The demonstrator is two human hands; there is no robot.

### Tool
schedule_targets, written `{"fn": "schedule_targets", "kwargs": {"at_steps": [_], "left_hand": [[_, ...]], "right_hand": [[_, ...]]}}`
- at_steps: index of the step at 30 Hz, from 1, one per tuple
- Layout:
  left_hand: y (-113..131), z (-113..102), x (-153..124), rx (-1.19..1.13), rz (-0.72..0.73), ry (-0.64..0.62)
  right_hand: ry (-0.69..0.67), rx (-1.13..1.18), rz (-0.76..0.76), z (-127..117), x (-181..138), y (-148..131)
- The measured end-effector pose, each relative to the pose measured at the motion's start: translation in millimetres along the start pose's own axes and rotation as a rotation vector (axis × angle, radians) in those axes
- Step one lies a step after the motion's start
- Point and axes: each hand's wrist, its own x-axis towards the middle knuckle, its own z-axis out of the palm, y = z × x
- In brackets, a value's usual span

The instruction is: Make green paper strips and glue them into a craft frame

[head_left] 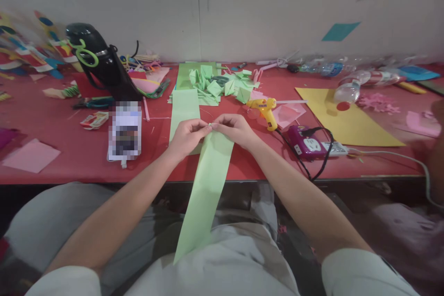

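A long strip of light green paper [210,180] hangs from my fingers over the table's front edge, its lower end reaching my lap. My left hand [189,136] pinches its top end near the left corner. Close beside it, my right hand [237,132] grips the same end, thumb and fingers pressed together. The edge between the fingertips seems slightly folded, though the detail is small. Behind my left hand a second light green strip [185,106] lies flat on the table. Further back is a pile of folded green paper pieces [215,85].
On the red table [159,166], a yellow glue gun [265,111] lies right of my hands, its cord near a purple power socket [305,143]. A phone [125,132] and a black bottle [104,62] are left. Yellow paper [364,122] and plastic bottles [348,90] occupy the right.
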Motion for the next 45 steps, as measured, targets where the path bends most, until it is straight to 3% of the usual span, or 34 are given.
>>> {"fn": "schedule_targets", "kwargs": {"at_steps": [6, 14, 21, 27, 33, 36, 45], "left_hand": [[4.5, -1.0, -0.4, 0.03, 0.01, 0.002], [0.8, 0.4, 0.0, 0.222, 0.148, 0.066], [-5.1, -1.2, 0.5, 0.122, 0.029, -0.056], [-5.0, -0.7, -2.3, 0.082, -0.096, -0.067], [-0.3, -7.9, -3.5, 0.046, -0.233, -0.155], [0.5, -12.7, -3.9, 0.066, -0.242, -0.175], [2.7, -16.6, -4.7, 0.14, -0.252, -0.136]], "right_hand": [[-0.034, 0.019, 0.008, 0.2, -2.3, -3.9], [-0.05, 0.039, 0.017, 0.1, -2.7, -3.2], [0.056, 0.019, 0.024, -2.5, -0.4, 0.8], [0.121, 0.0, 0.054, -5.3, 1.4, 1.5], [0.274, 0.077, 0.097, -11.5, 3.5, 0.2], [0.358, 0.071, 0.107, -14.9, 4.8, 1.6], [0.416, 0.07, 0.096, -20.3, 7.2, 4.2]]}}
